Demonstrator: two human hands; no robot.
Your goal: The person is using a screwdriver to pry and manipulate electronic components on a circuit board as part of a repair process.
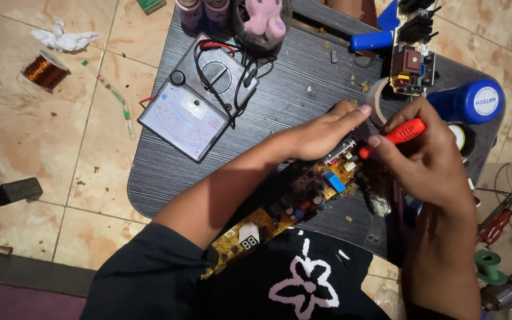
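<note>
The right hand (428, 160) pinches a red-handled screwdriver (399, 134), tip at the far end of the long yellow circuit board (291, 204); the left hand (321, 133) presses flat on that end. The board lies whole on the dark table (167, 172), the grey analogue multimeter (200, 98) just beyond it unused.

Glossy red plastic screwdriver handle (406, 131), matt amber circuit board (280, 216), dark wood-grain tabletop (291, 89), crumpled white paper (63, 38).

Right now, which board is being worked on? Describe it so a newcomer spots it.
On the dark table, near its front edge, lies a long yellow-brown circuit board under the left hand. Unlike the smaller white board further back, it carries a blue block and a small number display.
</note>
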